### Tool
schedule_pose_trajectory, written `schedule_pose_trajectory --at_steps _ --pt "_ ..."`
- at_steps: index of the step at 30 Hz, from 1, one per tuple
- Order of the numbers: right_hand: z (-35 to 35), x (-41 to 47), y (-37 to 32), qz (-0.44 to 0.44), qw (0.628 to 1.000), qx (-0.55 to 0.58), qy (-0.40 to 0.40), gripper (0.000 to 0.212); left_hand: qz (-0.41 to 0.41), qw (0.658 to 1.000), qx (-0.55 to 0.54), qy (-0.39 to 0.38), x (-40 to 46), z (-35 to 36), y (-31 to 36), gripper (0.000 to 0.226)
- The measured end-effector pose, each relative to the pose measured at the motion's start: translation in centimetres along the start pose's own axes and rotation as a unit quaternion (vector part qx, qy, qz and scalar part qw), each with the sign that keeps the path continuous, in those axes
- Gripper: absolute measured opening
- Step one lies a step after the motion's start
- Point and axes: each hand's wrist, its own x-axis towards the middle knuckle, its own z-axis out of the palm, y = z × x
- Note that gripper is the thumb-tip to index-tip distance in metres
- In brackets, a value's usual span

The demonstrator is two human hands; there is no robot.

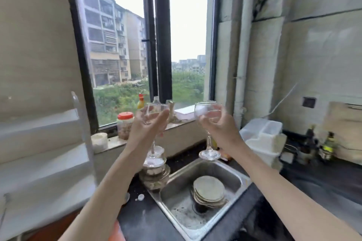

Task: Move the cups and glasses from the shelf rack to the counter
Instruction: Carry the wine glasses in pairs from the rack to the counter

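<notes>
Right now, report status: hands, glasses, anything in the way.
Left hand grips one wine glass by the bowl. Right hand grips the other glass. Both held upright above the sink. Stacked plates in it.

No legible text, labels or nos. anywhere; pic too blurry.

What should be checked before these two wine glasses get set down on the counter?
1. Left hand holds the left wine glass by its bowl: ok.
2. Right hand holds the right wine glass by its bowl: ok.
3. Both glasses upright: ok.
4. Glasses apart, not touching: ok.
5. Path avoids the sink with stacked plates: not ok, the glasses hang above it.
6. Free counter spot: cannot tell, blurred.
</notes>
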Motion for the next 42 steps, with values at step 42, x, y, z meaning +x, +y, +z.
schedule_pose_trajectory --at_steps 42 --pt "-81.5 -0.3 40.0 0.239 0.890 -0.076 0.380 0.032 -0.084 0.823 -0.142 -0.543 -5.6 97.7 -15.5 0.019"
